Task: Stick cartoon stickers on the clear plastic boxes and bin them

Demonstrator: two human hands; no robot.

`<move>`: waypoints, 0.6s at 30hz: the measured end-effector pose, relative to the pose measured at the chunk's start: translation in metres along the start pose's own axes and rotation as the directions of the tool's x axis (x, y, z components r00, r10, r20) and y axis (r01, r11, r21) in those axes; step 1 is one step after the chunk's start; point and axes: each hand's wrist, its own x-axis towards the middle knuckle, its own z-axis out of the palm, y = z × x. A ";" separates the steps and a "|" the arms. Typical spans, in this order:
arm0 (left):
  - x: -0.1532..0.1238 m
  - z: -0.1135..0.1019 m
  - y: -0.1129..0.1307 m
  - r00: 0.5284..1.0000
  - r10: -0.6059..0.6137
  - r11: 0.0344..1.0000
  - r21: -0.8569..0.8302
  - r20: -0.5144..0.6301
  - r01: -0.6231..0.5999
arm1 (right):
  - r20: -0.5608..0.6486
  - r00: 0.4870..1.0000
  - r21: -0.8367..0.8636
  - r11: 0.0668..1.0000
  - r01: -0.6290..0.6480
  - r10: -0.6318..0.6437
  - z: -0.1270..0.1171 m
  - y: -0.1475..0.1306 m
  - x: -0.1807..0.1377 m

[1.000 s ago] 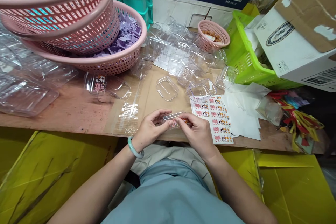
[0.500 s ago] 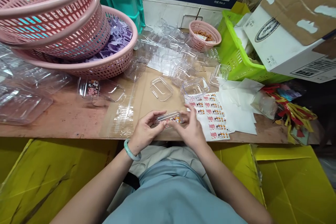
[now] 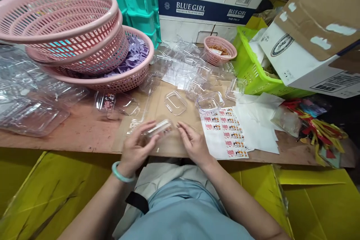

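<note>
My left hand (image 3: 137, 142) grips a small clear plastic box (image 3: 161, 128) by its left end, thumb in front and fingers behind. The box is tilted and a little blurred, its printed sticker barely readable. Just right of it, apart from the box, is my right hand (image 3: 194, 143), with thumb and fingertips drawn together and nothing visible between them. The sticker sheet (image 3: 216, 140), printed with cats and pink writing, lies to the right of that hand. Beyond the hands rests a clear lid-like piece (image 3: 175, 103) on brown cardboard (image 3: 152, 110). A stickered clear box (image 3: 109, 102) lies further left.
Stacked pink baskets (image 3: 92, 82), the lowest with purple pieces, stand at the left. Clear plastic boxes (image 3: 194, 67) heap at the back near a small pink basket (image 3: 219, 58). A green crate (image 3: 253, 71) and white carton (image 3: 298, 63) stand right, behind white paper sheets (image 3: 258, 123).
My hands have parted. The left has carried the box left and tipped it, while the right has let go and its fingers have drawn together. The view has shifted slightly.
</note>
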 end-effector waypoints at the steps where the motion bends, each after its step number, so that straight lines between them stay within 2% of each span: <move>1: 0.004 -0.011 -0.010 0.996 0.070 0.992 0.108 -0.057 -0.064 | 0.007 0.996 -0.054 0.995 0.088 -0.088 0.003 0.000 -0.002; 2: 0.008 -0.021 -0.020 0.987 0.138 0.971 0.209 -0.084 -0.118 | 0.044 0.984 -0.106 0.978 0.178 -0.175 0.003 0.001 -0.006; 4: 0.016 -0.036 -0.040 0.971 0.235 0.917 0.340 -0.035 -0.210 | 0.188 0.933 -0.184 0.923 0.339 -0.306 -0.007 0.005 -0.021; 6: 0.019 -0.042 -0.052 0.955 0.294 0.858 0.432 0.030 -0.278 | 0.337 0.883 -0.249 0.873 0.419 -0.327 -0.029 0.014 -0.041; 7: 0.019 -0.040 -0.053 0.945 0.326 0.824 0.479 0.034 -0.302 | 0.381 0.877 -0.296 0.860 0.415 -0.292 -0.043 0.019 -0.053; 9: 0.014 -0.028 -0.044 0.924 0.381 0.772 0.559 -0.024 -0.303 | 0.381 0.906 -0.413 0.843 0.344 -0.183 -0.073 0.031 -0.076; 11: 0.005 -0.004 -0.021 0.937 0.339 0.821 0.512 -0.081 -0.253 | 0.301 0.949 -0.505 0.827 0.245 -0.098 -0.095 0.042 -0.093; 13: -0.003 0.029 0.007 0.992 0.126 0.958 0.263 -0.024 -0.115 | 0.225 0.973 -0.540 0.824 0.173 -0.057 -0.106 0.051 -0.099; 14: -0.006 0.047 0.020 0.996 -0.020 0.996 0.083 0.086 0.013 | 0.206 0.978 -0.544 0.826 0.150 -0.043 -0.108 0.054 -0.099; 15: -0.007 0.066 0.032 0.961 -0.172 0.979 -0.075 0.215 0.191 | 0.196 0.980 -0.546 0.826 0.135 -0.031 -0.107 0.056 -0.097; 16: -0.006 0.083 0.041 0.895 -0.293 0.911 -0.186 0.338 0.368 | 0.197 0.980 -0.548 0.827 0.130 -0.023 -0.105 0.058 -0.094; 18: -0.002 0.109 0.050 0.744 -0.436 0.711 -0.313 0.507 0.630 | 0.206 0.978 -0.536 0.832 0.141 -0.033 -0.102 0.061 -0.088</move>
